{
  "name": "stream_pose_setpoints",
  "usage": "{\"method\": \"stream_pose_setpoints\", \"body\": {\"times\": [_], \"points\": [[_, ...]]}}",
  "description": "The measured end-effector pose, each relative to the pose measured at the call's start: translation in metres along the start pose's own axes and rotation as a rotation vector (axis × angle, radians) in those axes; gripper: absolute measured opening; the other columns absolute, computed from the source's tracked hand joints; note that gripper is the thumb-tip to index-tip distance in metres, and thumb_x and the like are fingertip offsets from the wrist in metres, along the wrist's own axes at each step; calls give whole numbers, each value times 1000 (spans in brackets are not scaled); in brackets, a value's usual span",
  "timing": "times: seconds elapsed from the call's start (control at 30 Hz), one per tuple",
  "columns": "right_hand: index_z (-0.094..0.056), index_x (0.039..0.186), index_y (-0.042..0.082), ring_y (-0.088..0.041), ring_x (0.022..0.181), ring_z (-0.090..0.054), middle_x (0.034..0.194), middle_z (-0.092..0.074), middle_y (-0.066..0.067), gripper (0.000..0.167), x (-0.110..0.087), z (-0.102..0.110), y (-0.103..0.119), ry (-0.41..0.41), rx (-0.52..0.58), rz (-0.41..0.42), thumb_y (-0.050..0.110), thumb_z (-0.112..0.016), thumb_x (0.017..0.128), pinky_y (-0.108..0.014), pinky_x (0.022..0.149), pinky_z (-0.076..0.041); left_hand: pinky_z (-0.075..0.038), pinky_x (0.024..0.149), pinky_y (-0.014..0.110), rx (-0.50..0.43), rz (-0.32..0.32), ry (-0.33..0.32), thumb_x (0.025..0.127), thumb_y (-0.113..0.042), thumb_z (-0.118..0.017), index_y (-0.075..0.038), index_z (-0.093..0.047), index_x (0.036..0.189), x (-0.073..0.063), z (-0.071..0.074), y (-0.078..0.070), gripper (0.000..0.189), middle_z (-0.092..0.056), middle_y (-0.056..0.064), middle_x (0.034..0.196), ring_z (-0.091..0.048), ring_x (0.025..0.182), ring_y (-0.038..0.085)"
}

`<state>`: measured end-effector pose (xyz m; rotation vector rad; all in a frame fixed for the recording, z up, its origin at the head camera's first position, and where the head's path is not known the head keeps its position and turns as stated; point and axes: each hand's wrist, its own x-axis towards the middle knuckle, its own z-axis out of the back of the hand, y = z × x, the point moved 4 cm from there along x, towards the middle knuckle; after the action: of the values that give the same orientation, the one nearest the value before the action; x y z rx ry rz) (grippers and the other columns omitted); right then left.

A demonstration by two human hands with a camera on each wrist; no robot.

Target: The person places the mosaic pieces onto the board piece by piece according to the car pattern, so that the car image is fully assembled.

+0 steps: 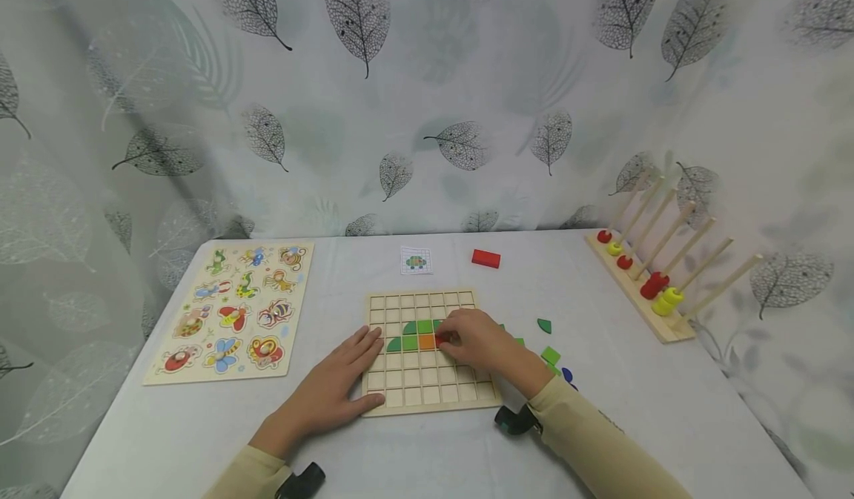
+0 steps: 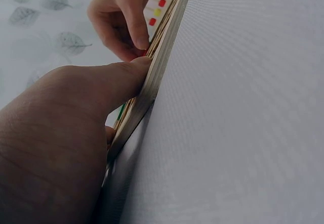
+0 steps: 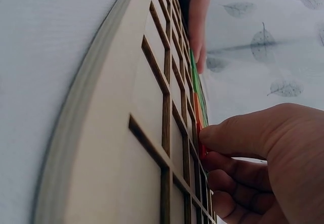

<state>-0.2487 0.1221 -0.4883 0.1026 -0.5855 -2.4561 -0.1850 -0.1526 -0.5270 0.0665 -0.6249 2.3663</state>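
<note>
A wooden grid board (image 1: 430,395) lies on the table with several green tiles (image 1: 409,342) and an orange tile (image 1: 426,342) set in its cells. My left hand (image 1: 336,384) rests along the board's left edge, fingers extended and thumb at the near corner. With thumb and fingertips, my right hand (image 1: 477,342) pinches a red tile (image 3: 201,140) at the cell beside the orange one. The hand covers part of that tile and the cells to its right.
Loose green tiles (image 1: 550,355) and blue pieces lie right of the board. Behind it are a small picture card (image 1: 416,260) and a red block (image 1: 485,259). An insect puzzle board (image 1: 230,314) lies left; a peg stand (image 1: 637,291) with red and yellow beads stands right.
</note>
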Motion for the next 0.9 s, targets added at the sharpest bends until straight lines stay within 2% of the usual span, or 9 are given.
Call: {"method": "stream_pose_setpoints", "body": {"times": [0.37, 0.57, 0.9], "points": [[-85, 109, 15, -8, 88, -60, 96, -70, 11, 13, -1, 3, 0, 5, 5, -3, 14, -83, 96, -30, 80, -57, -31, 127, 54, -1, 7, 3, 100, -59, -69, -6, -38, 169, 0, 0, 0, 92, -29, 5, 178, -20, 165, 29], [-85, 110, 15, -8, 87, -61, 96, -72, 11, 14, -3, 9, -4, -24, -2, -31, 13, -84, 96, -28, 79, -58, -32, 127, 54, -1, 4, -1, 100, -59, -70, -6, -38, 169, 0, 0, 0, 92, -30, 5, 177, -21, 164, 29], [-83, 116, 11, -10, 90, -61, 103, -71, 7, 20, -10, 22, -11, -35, 22, -89, 11, -82, 96, -32, 80, -58, -33, 126, 55, -3, -5, -10, 99, -57, -71, -5, -39, 168, 0, 2, -2, 92, -31, 6, 177, -22, 164, 30]]}}
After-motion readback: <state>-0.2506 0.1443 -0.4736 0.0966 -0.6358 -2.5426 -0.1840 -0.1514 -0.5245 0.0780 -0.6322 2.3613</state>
